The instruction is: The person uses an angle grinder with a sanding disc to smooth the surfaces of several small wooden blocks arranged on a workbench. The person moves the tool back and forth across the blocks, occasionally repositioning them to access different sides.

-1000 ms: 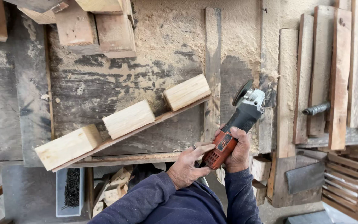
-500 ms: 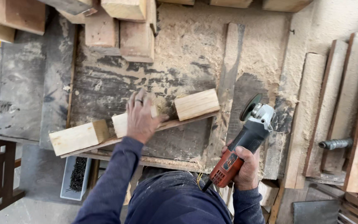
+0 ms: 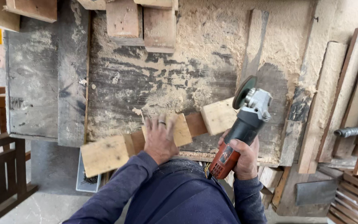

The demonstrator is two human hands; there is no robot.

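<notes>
My left hand [image 3: 159, 139] presses flat on the middle pale block of a wooden piece [image 3: 108, 153], a dark slat carrying three pale blocks, lying slanted on the sawdust-covered workbench [image 3: 166, 79]. My right hand [image 3: 242, 155] grips the orange and black body of an angle grinder [image 3: 245, 120]. Its disc [image 3: 244, 91] points up beside the right block [image 3: 218, 117], and I cannot tell whether it touches the wood.
Wooden planks [image 3: 336, 99] lean at the right with a grey metal handle [image 3: 349, 132] among them. Offcut blocks [image 3: 141, 23] lie at the bench's far edge. A dark wooden frame [image 3: 1, 178] stands at lower left. Stacked slats [image 3: 357, 203] sit at lower right.
My left hand left the grinder, reached to the blocked slat and now presses on its middle block. The grinder moved left toward the right block.
</notes>
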